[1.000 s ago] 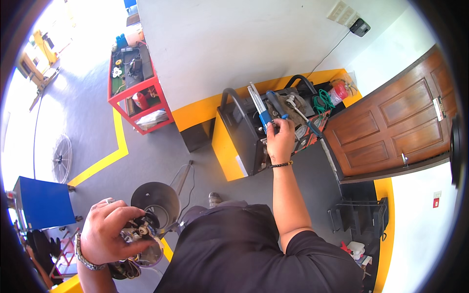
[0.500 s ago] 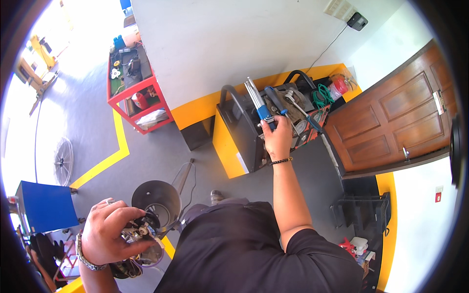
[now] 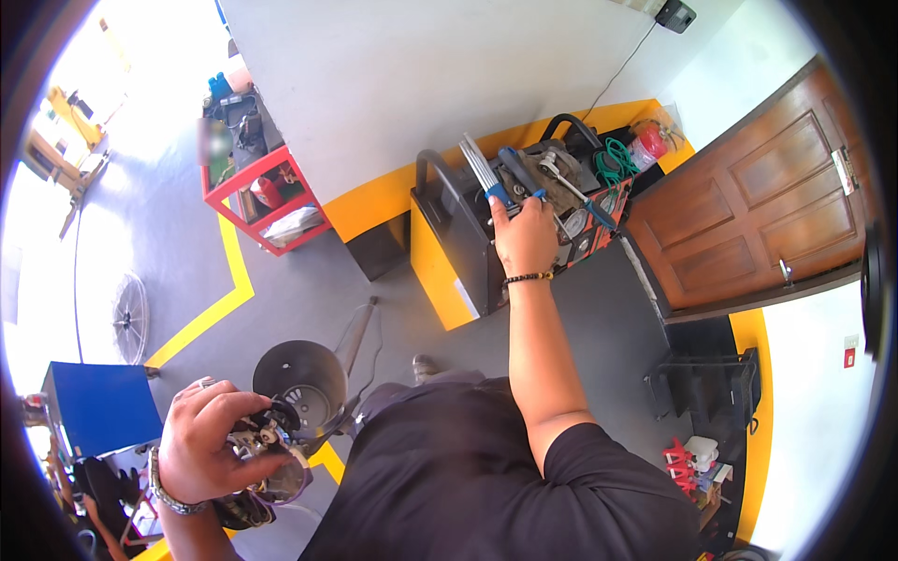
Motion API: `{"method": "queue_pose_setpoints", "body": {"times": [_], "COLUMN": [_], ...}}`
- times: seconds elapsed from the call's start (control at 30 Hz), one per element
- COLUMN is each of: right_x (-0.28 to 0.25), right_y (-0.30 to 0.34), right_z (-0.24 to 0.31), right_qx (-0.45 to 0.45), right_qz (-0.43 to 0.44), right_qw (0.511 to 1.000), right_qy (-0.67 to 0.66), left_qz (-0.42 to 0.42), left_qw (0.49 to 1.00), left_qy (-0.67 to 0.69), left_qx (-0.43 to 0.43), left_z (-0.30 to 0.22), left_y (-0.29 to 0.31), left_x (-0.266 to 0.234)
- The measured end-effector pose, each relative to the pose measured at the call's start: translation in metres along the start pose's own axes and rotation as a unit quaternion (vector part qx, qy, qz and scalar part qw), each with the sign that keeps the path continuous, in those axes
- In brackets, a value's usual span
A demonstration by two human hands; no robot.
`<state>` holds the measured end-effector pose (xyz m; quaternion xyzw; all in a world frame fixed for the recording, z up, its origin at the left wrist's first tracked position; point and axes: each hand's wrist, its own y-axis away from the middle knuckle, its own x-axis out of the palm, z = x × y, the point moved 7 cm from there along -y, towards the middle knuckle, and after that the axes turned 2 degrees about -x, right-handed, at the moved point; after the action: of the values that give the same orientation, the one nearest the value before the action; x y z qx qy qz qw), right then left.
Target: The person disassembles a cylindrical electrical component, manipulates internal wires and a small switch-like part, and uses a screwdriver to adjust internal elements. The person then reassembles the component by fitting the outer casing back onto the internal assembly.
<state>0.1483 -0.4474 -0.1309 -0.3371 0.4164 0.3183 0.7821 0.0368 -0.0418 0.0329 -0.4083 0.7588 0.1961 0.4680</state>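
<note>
My right hand (image 3: 527, 234) reaches out over a tool cart (image 3: 456, 252) and closes on a hex key set (image 3: 484, 170). Its silver keys fan out of a blue holder and point away from me. Beside it on the cart lie a blue-handled tool (image 3: 524, 168) and a ratchet wrench (image 3: 565, 178). At the lower left my left hand (image 3: 210, 438) grips a small metal and black mechanical part (image 3: 271, 436); its exact kind I cannot make out. Below that part is a dark grey cylindrical bin (image 3: 297, 369) with holes in its bottom.
A red shelf cart (image 3: 257, 201) with parts stands at the far left, and a blue cabinet (image 3: 103, 407) nearer. Green cord (image 3: 615, 161) and a fire extinguisher (image 3: 647, 148) sit past the tool cart. A wooden door (image 3: 748, 206) is at the right, a black rack (image 3: 706, 393) below it.
My right hand, with the hex key set, has moved slightly away from me over the cart. The whole view has shifted a little. My left hand still grips the part.
</note>
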Motion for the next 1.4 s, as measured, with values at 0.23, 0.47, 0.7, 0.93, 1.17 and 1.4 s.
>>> {"method": "queue_pose_setpoints", "body": {"times": [0.23,0.47,0.7,0.93,1.17,1.4], "right_x": [0.012,0.009,0.003,0.034,0.038,0.038], "right_y": [-0.003,-0.002,0.002,-0.019,-0.039,-0.039], "right_z": [-0.009,0.002,0.011,-0.018,-0.039,-0.039], "right_qx": [-0.003,-0.071,-0.085,-0.181,-0.120,-0.106], "right_qz": [-0.057,-0.088,-0.075,-0.150,-0.067,-0.042], "right_qw": [0.998,0.992,0.988,0.959,0.983,0.980], "right_qy": [0.014,0.057,0.104,0.158,0.125,0.165], "left_qz": [0.009,0.061,0.066,0.034,0.051,0.043], "left_qw": [1.000,0.998,0.996,0.998,0.997,0.997], "left_qy": [0.007,0.012,0.035,0.030,0.046,0.070], "left_qx": [0.003,0.020,0.038,0.033,0.017,0.010], "left_z": [-0.003,-0.009,0.007,0.004,0.001,0.005], "left_y": [-0.001,-0.007,-0.001,0.007,0.003,0.000], "left_x": [-0.001,-0.005,0.002,0.004,0.004,0.010]}}
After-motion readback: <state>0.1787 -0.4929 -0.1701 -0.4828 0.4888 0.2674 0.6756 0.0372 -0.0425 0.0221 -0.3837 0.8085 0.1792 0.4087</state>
